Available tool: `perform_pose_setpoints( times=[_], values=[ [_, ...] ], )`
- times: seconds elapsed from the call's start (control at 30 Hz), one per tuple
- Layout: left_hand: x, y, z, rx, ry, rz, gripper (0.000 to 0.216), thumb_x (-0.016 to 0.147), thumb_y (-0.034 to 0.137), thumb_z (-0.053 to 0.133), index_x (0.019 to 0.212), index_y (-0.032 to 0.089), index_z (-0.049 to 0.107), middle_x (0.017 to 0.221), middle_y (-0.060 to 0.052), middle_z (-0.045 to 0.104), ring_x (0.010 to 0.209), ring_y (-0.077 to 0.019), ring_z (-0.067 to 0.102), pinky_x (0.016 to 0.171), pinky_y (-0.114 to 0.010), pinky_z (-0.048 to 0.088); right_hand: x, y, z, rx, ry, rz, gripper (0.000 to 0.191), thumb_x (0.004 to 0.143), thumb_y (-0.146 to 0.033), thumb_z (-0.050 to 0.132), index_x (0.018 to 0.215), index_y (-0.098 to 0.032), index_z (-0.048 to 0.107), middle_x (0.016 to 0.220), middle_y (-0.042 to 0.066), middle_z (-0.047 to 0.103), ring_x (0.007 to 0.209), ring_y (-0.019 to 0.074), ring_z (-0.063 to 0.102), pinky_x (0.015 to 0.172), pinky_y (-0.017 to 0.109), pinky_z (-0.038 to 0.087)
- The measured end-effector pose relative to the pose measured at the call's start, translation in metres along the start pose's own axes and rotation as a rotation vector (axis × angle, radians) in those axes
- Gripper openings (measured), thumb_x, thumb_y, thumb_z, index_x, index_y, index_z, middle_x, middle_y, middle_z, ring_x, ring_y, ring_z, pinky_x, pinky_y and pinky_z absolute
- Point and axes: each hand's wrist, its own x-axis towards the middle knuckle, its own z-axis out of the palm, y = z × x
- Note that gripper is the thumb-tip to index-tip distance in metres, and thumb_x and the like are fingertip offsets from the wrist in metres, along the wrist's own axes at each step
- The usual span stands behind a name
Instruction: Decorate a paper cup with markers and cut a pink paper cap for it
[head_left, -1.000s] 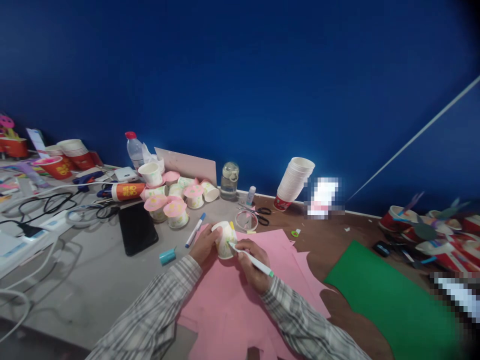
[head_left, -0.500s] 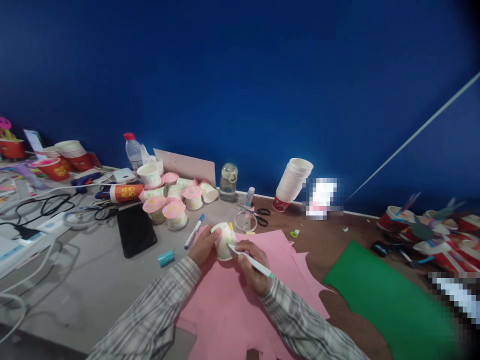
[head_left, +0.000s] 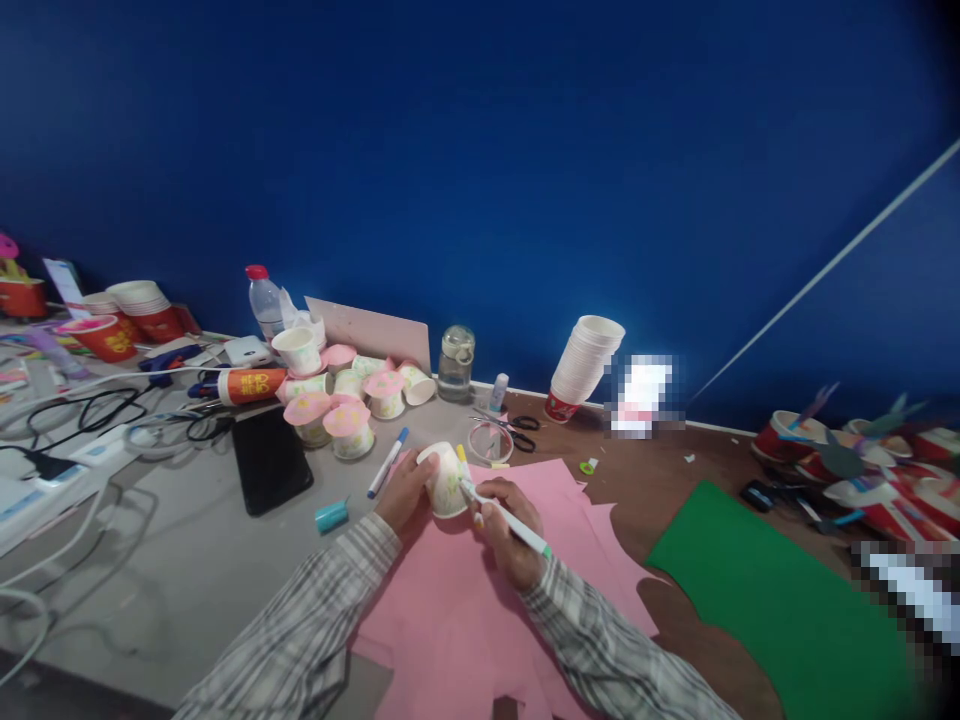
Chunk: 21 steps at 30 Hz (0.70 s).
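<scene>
My left hand (head_left: 406, 496) is closed around the left side of a white paper cup (head_left: 445, 490), tilted bottom up, with faint green and yellow marks on its wall. In my right hand (head_left: 510, 530) is a white marker (head_left: 525, 532) with a green end, its tip at the cup's right side. Both hands are above pink paper sheets (head_left: 465, 630). A yellow marker, partly hidden behind the cup, shows at its upper right. To the left of my left hand lies a blue-capped marker (head_left: 388, 463).
Decorated cups with pink tops (head_left: 348, 425) stand at the back left, near a black phone (head_left: 270, 460). Scissors (head_left: 523, 432), a glass bottle (head_left: 456, 365) and stacked paper cups (head_left: 585, 365) are behind the hands. Green paper (head_left: 772, 600) lies right; cables and a power strip (head_left: 67, 480) lie left.
The marker's tip has shifted slightly up along the cup's side. The cup has tipped a little in my left hand, which keeps its hold.
</scene>
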Motion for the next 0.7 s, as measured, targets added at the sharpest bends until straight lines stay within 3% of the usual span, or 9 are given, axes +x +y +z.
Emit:
perform_pose_setpoints(
  times=[0.27, 0.5, 0.7],
  values=[
    [0.0023, -0.0009, -0.0017, 0.015, 0.043, 0.036, 0.044, 0.049, 0.041, 0.075, 0.082, 0.017, 0.059, 0.064, 0.0, 0.059, 0.061, -0.0192, 0.058, 0.055, -0.031, 0.047, 0.0, -0.0004, -0.0021, -0.032, -0.084, 0.013, 0.013, 0.074, -0.024, 0.052, 0.079, -0.019, 0.063, 0.067, 0.001, 0.062, 0.05, 0.0161, 0.058, 0.048, 0.024, 0.046],
    [0.0022, -0.0005, -0.001, 0.018, 0.037, 0.067, 0.051, 0.048, 0.048, 0.073, 0.087, 0.017, 0.059, 0.07, -0.001, 0.06, 0.063, -0.0198, 0.058, 0.056, -0.032, 0.048, -0.0027, 0.0031, 0.0035, 0.026, 0.037, 0.152, 0.022, 0.078, -0.035, 0.05, 0.087, -0.019, 0.062, 0.064, -0.001, 0.06, 0.04, 0.0122, 0.052, 0.037, 0.022, 0.042],
    [0.0022, -0.0015, -0.0018, 0.015, 0.034, 0.087, 0.047, 0.05, 0.048, 0.073, 0.082, 0.016, 0.06, 0.068, 0.0, 0.059, 0.065, -0.0189, 0.057, 0.06, -0.032, 0.049, -0.0029, 0.0025, 0.0024, -0.017, -0.03, 0.009, 0.017, 0.077, -0.028, 0.053, 0.086, -0.02, 0.064, 0.072, 0.003, 0.063, 0.05, 0.0156, 0.058, 0.046, 0.025, 0.048]
  ],
)
